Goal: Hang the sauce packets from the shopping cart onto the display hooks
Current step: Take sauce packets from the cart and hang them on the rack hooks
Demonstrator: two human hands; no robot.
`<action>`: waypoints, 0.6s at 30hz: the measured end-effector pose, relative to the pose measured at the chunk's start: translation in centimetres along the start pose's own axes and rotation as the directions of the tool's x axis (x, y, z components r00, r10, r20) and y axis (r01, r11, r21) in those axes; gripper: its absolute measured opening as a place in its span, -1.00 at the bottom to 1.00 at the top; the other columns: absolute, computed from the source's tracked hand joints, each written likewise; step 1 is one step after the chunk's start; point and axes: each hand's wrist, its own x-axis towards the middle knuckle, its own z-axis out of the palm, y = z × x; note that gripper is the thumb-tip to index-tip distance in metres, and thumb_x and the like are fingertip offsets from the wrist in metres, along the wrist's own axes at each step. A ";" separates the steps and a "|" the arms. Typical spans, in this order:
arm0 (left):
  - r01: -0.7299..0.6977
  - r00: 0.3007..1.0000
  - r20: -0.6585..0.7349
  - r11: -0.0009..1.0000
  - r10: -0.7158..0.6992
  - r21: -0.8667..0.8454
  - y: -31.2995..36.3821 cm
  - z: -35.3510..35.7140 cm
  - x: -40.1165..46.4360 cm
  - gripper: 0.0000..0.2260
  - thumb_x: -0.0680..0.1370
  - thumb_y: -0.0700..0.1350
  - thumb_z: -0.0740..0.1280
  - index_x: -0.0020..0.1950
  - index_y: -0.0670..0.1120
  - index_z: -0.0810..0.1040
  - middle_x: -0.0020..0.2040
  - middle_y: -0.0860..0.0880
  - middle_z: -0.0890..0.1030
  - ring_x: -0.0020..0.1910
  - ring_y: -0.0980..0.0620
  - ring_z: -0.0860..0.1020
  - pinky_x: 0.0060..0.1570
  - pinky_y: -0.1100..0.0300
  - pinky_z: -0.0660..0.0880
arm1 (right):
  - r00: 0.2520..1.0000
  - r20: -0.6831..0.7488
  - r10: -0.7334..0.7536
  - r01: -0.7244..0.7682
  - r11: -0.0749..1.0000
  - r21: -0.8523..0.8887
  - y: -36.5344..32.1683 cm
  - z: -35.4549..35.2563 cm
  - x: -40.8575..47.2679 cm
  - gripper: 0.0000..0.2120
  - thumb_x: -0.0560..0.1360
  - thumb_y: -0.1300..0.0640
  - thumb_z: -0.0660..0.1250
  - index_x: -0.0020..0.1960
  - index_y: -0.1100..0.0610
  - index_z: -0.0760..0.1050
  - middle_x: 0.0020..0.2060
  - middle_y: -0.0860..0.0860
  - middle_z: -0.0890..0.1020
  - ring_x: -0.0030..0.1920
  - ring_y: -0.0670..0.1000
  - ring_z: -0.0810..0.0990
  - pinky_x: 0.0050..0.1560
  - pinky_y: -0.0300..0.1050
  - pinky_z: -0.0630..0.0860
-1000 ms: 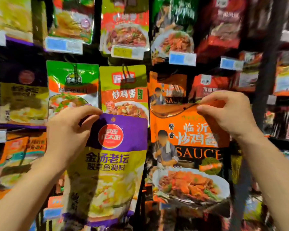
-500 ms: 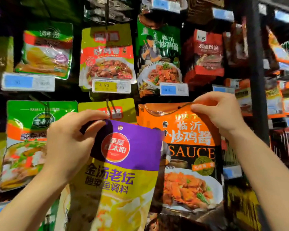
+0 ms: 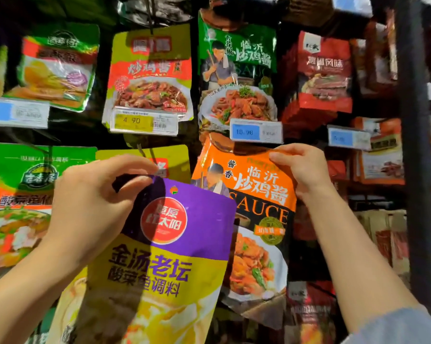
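Before the hanging display, the left hand pinches the purple packet by its top edge, while the right hand pinches the orange packet's top right corner, overlapped by purple.

The orange packet, right of centre, reads "SAUCE" under large Chinese characters 临沂炒鸡酱. The purple and yellow packet, low in the middle, carries 金汤老坛 in dark characters. A yellow price tag at upper centre shows "4.90". A blue price tag to its right shows "10.90". The green packet at the upper middle also bears 临沂炒鸡酱.
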 end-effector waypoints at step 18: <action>-0.016 0.999 -0.037 0.998 0.018 0.058 2.2 3.4 0.8 -0.92 0.43 -0.02 0.40 -0.10 0.07 0.64 -0.16 0.16 0.65 -0.16 0.13 0.62 -0.20 0.05 0.55 | 0.969 0.243 0.042 -0.050 0.998 0.026 1.3 -0.6 3.5 -0.86 0.36 0.40 0.40 -0.18 0.20 0.61 -0.36 0.06 0.66 -0.38 -0.02 0.64 -0.33 -0.14 0.59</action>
